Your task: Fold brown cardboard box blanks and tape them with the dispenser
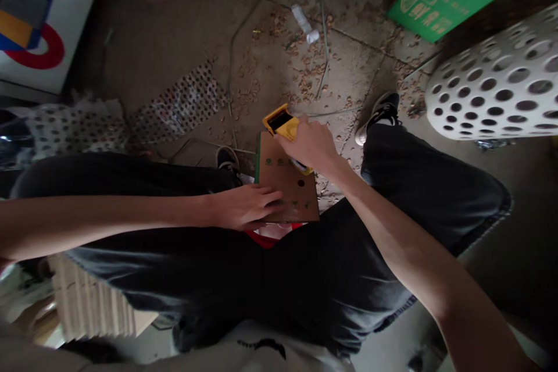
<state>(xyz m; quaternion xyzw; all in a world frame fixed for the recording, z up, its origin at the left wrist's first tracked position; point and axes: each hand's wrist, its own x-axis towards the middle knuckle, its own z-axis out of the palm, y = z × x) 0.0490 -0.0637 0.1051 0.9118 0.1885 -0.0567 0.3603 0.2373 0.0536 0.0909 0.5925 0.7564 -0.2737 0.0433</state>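
Your right grip (309, 145) is closed on a yellow case (281, 123) with a dark face, held over the top of a brown cardboard panel (296, 186). Your left grip (246, 206) lies open, flat on that panel's lower part. The panel, green along one edge, rests on your dark jeans (418, 168).

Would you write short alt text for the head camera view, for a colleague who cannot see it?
A seated person's right hand grips a yellow plastic object with a dark window, while their left hand rests on a brown cardboard panel across their lap. Below are dark trousers, a black sneaker and a littered concrete floor.
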